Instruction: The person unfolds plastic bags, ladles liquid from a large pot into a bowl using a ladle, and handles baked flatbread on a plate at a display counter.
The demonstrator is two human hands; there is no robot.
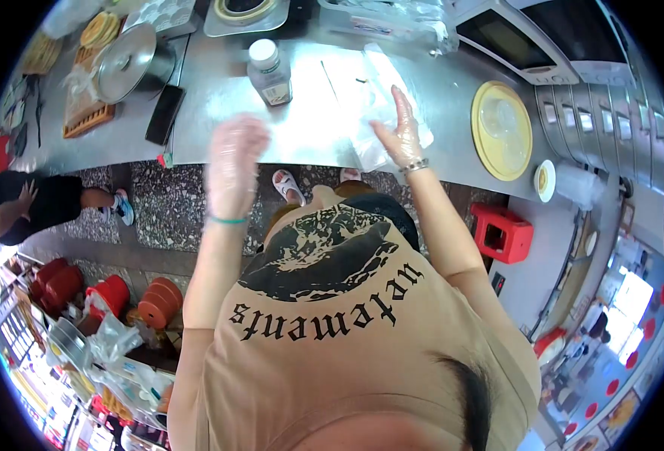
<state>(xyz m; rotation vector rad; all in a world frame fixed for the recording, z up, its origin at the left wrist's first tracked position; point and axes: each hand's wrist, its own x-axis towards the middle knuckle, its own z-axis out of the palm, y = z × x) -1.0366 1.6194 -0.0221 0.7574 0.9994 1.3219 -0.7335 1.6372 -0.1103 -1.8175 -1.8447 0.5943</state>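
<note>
The left hand [236, 154], gloved in clear film at ten o'clock, was blurred; whether its fingers were closed could not be determined. The right hand [405, 141], likewise gloved, was spread, thumb apart, at one o'clock. Clear plastic sheeting [383, 79] lay beside and beneath it; contact could not be confirmed. In my judgement, such thin film called for light, flat fingertips and slack gloving kept from snagging. The steel surface [309, 139] showed glare and bore a white-capped bottle [273, 79] at eleven, a phone [164, 114] and lidded pot [127, 66] at ten, and a yellow tray [481, 124] at two. Beyond stood a red stool [522, 234] at three; a person [60, 201] was noted at nine, above speckled flooring [170, 207].
</note>
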